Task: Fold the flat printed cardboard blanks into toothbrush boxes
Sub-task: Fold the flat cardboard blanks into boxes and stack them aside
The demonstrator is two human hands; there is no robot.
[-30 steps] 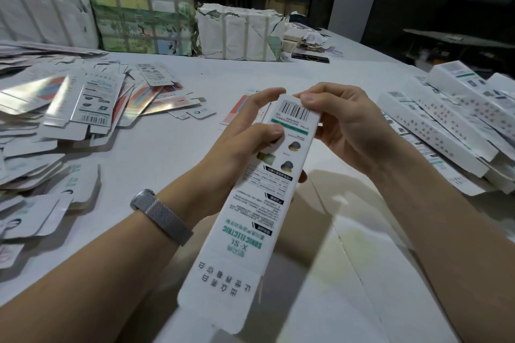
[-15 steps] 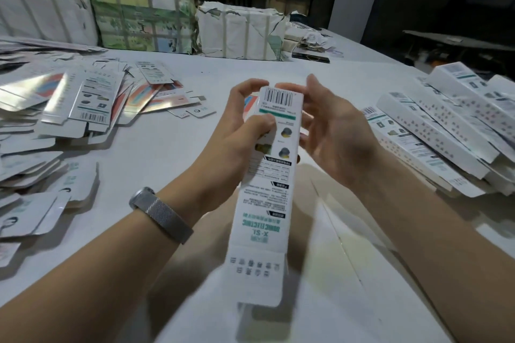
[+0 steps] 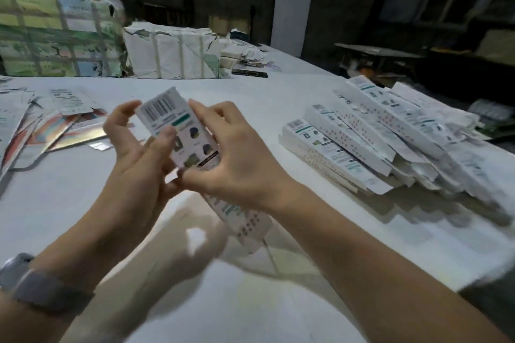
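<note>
The toothbrush box (image 3: pixel 181 131) is held up above the worktop (image 3: pixel 250 97), tilted, with its barcode end highest and farthest from the person and its long body running down toward them under the right wrist. Its lower end (image 3: pixel 250 228) shows an open flap, blurred, so how far that end is closed cannot be told.

The left hand (image 3: pixel 139 153) cups the box from its left side, thumb pressed on the printed face and the other fingers curled loosely behind; that grip is closed on the box. The right hand (image 3: pixel 237 159) wraps the box from its right, fingertips (image 3: pixel 200 108) on the upper edge near the barcode and thumb under the middle, so it too is gripping the box.

To the right of the box, well apart from it, lies a pile of finished boxes (image 3: pixel 390 142). To the left of the box lie the flat blanks (image 3: pixel 55 125), fanned over the worktop. Beyond the box, at the far edge of the worktop, stand wrapped bundles (image 3: pixel 172 53).

The work seems to be squaring up or closing the barcode end. The risks from here:
- Thumb pressure on the thin face could dent the panel.
- Forcing the top flap while the tube is skewed could crease it off the score line.
- The loose lower flap could catch on the worktop or the wrist and bend backward.
</note>
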